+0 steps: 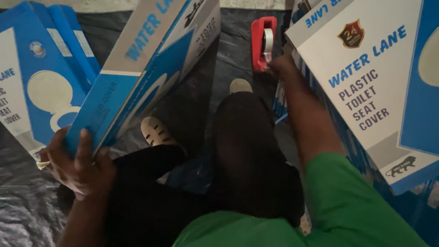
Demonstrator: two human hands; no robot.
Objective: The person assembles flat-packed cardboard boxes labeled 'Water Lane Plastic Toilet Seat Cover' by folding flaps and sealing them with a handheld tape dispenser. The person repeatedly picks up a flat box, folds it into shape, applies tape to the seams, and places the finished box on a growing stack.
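My left hand point(78, 165) grips the near corner of a long blue and white cardboard box point(151, 59) that slants up toward the top middle. My right hand point(282, 68) reaches forward and holds a red tape dispenser point(263, 43) with a roll of clear tape, standing upright on the dark sheet. My legs in black trousers and light shoes point(156, 131) lie between the two hands.
More blue and white boxes lie flat at the left point(32, 87) and stand stacked at the right point(379, 91). A dark plastic sheet point(23, 215) covers the floor. My green sleeve point(347, 201) fills the lower right.
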